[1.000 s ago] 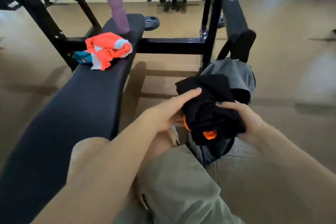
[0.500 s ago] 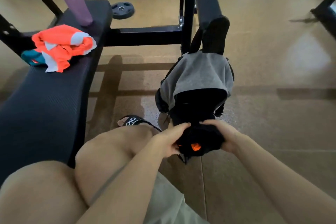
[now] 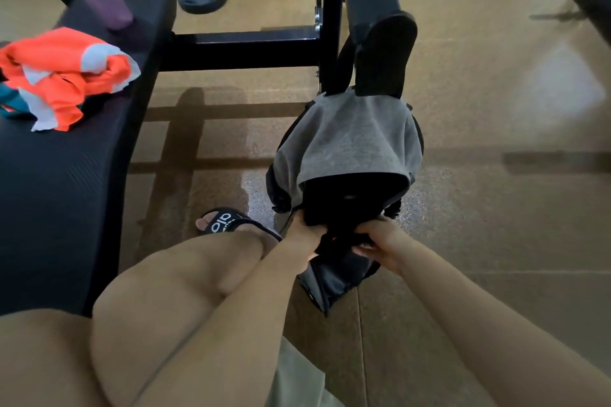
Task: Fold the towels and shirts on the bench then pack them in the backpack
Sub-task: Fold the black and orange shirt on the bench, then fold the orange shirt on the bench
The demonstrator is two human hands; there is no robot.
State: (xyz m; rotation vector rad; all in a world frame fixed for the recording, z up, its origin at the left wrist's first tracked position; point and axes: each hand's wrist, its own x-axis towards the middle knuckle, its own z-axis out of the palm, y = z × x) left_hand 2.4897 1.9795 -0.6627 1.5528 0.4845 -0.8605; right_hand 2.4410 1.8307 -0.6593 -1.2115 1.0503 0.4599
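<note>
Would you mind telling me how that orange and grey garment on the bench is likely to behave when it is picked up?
The orange and grey garment lies crumpled in loose folds on the bench, so it will probably hang floppy and unfold when lifted. It looks like thin fabric, so likely light. A teal cloth lies partly under it and may drag along.

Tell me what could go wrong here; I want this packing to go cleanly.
The folded black garment, pushed in by the left hand and right hand, may bunch and lose its fold at the backpack mouth. The backpack leans on the rack post and could tip. The orange clothes sit near the bench edge and might slide off.
</note>
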